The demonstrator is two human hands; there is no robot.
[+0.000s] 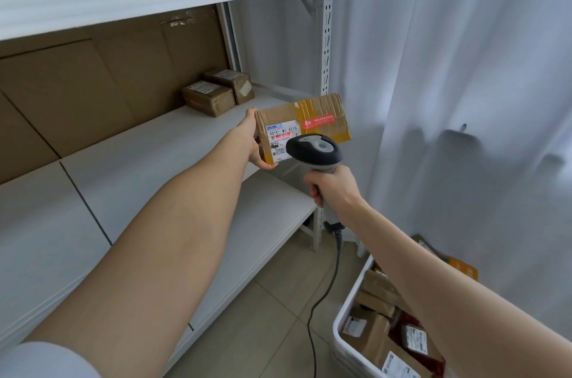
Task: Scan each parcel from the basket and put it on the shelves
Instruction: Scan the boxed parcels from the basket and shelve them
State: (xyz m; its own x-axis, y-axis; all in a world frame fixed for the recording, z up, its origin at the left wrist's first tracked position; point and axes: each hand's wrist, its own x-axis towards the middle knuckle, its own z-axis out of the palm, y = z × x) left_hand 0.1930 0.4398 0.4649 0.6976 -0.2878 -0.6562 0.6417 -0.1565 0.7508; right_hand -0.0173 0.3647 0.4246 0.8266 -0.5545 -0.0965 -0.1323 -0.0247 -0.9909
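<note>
My left hand (252, 142) grips the left end of a brown cardboard parcel (322, 113) held over the right end of the white shelf (161, 161). A white label with a red scan line across its barcode faces me. My right hand (332, 189) grips the handle of a grey and black barcode scanner (314, 150), its head just in front of the label. At the lower right stands a white basket (345, 315) filled with several brown parcels, partly hidden by my right forearm.
Two small brown boxes (216, 93) sit at the back of the shelf. Large cartons stand behind it at the left, more on the shelf above. The scanner's black cable (325, 291) hangs to the tiled floor. A white curtain (464, 68) covers the right.
</note>
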